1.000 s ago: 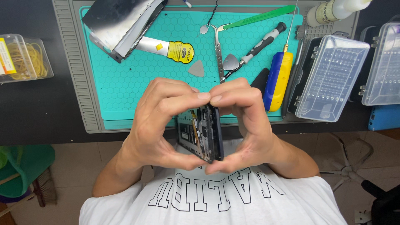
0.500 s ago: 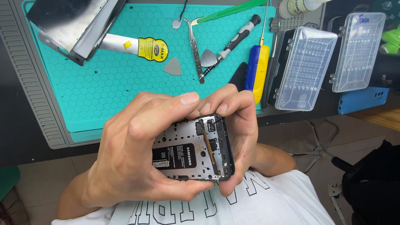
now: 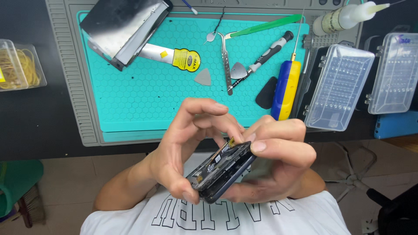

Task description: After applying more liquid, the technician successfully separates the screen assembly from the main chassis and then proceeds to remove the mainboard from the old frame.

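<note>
Two clear plastic bit cases lie at the right of the bench: a nearer case holding rows of small bits and a farther case, its contents too faint to tell. At the far left, a clear tub holds yellow rubber bands. A squeeze bottle lies at the top right.

The opened phone, back cover off and circuitry exposed, is held tilted below the bench edge, above the person's white shirt. The left hand clamps its lower end between thumb and curled fingers. The right hand closes around its upper end, fingers together, thumb pressed on the top corner.

The teal work mat is bare across its near half; tweezers, a screwdriver, a grey pick and a detached panel crowd its far edge.
</note>
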